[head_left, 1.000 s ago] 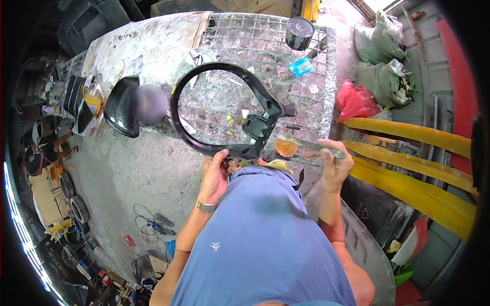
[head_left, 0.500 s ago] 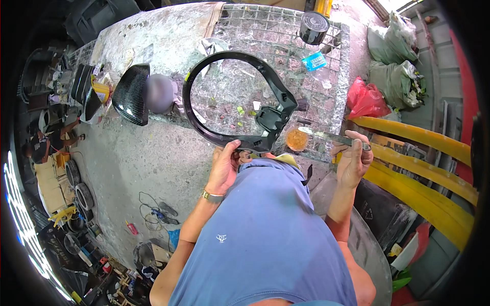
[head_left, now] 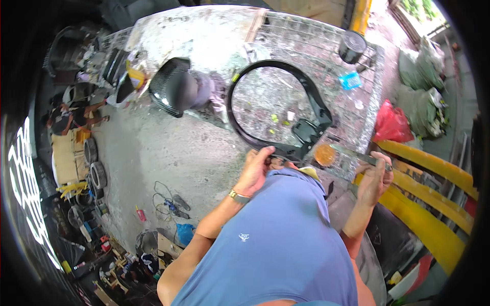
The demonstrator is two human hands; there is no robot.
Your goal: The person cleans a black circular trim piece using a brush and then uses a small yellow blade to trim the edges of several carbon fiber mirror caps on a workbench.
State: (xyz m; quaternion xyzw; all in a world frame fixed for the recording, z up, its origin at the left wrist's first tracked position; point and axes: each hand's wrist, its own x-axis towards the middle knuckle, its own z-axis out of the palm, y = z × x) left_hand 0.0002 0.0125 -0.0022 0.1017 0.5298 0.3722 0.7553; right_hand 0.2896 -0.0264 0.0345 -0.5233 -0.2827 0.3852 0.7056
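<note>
The left hand [head_left: 255, 171] pinches the near edge of a black ring [head_left: 291, 151], thumb on top; the ring stretches forward from those fingers, over a dusty table [head_left: 204, 30]. The right hand [head_left: 375, 178] grasps a thin flat scraper [head_left: 357, 154], its tip pointing left from the fingers, beside an orange blob [head_left: 324, 155].

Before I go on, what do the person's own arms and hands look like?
Left hand and right hand are ungloved, and no sleeves cover the forearms. A gold-coloured band circles the left wrist; none shows on the right. The blue shirt bears a small white emblem.
</note>
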